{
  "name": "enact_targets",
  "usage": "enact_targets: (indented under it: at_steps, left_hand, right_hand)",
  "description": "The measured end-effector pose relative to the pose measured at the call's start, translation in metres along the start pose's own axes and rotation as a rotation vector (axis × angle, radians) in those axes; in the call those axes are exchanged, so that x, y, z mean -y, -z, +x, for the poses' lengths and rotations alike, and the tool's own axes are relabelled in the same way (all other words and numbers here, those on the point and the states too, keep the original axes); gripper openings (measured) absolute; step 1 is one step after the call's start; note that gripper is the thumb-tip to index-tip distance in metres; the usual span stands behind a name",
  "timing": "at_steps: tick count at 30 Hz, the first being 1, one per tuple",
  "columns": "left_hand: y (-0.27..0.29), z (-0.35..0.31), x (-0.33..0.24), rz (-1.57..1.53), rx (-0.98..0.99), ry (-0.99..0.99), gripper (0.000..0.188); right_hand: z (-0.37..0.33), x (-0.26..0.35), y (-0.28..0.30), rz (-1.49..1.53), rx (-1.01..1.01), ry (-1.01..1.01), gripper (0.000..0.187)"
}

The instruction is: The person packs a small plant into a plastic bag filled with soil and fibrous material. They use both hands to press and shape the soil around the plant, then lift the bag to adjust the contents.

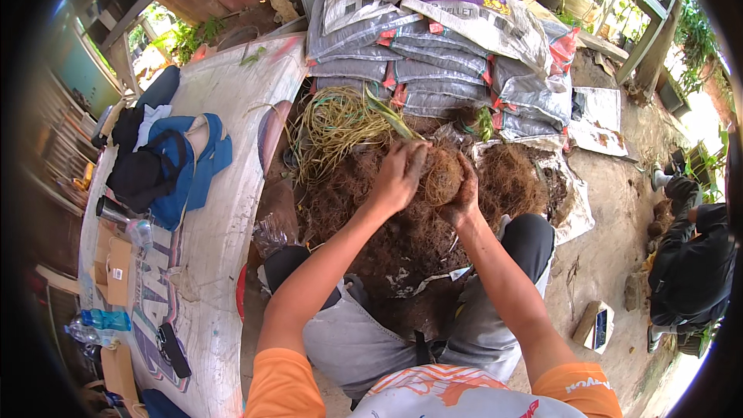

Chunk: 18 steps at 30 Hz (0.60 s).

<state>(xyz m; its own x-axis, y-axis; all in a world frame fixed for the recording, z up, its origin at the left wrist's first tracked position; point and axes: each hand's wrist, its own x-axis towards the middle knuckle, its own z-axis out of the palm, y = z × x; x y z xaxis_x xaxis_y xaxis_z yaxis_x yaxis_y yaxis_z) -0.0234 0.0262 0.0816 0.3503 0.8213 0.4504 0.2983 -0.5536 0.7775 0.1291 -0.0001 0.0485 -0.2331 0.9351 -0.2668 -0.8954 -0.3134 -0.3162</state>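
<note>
A round ball of brown fibre (443,176) is between my hands, above a heap of loose brown fibre (340,197). My right hand (467,192) cups the ball's right side, its fingers dark with dirt. My left hand (402,174) is closed at the ball's upper left, fingers together near the base of a green leafy shoot (385,113). The shoot slants up and left from there; whether it grows from the ball is hidden by my fingers. A tangle of yellow-green string (340,124) lies beyond my left hand. More clumped fibre (511,178) sits right of my right hand.
Stacked grey sacks (441,70) rise behind the heap. To the left, a white board (209,279) carries a blue bag (197,162), a cardboard box (116,271), bottles and a phone (173,350). Another person (693,263) sits at the right, near a block (594,327).
</note>
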Motion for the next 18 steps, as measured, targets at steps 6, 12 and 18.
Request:
enact_targets:
  at_steps: [6,12,18]
  left_hand:
    - [-0.038,-0.023,0.007,0.347,-0.081,-0.327,0.038]
    - [-0.019,-0.011,-0.004,0.208,0.032,-0.334,0.048]
    - [-0.05,-0.029,0.001,0.388,-0.018,-0.417,0.041]
  right_hand:
    - [-0.006,-0.019,0.015,-0.043,0.066,0.162,0.041]
    - [-0.013,-0.024,0.011,-0.034,-0.015,0.174,0.039]
    - [0.004,-0.03,0.058,-0.098,-0.018,0.244,0.039]
